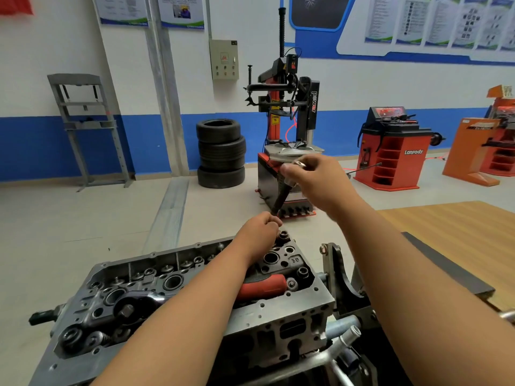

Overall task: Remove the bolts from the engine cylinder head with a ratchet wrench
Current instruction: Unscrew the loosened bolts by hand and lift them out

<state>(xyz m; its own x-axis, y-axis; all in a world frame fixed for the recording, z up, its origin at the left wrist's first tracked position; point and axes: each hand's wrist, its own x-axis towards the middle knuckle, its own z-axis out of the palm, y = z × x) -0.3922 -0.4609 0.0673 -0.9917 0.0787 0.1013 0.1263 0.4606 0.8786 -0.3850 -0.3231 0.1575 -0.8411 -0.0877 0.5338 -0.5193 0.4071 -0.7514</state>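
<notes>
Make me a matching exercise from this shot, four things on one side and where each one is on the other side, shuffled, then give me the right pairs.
Things
1. ratchet wrench
2. long bolt
3. stack of tyres
4. wheel balancer

Places
A. on the floor by the blue-banded wall
B. lying on the cylinder head, under the left forearm
C. to the right of the tyre changer
D. held between the left hand and the right hand

Pairs: 1-B, 2-D, 3-A, 4-C
</notes>
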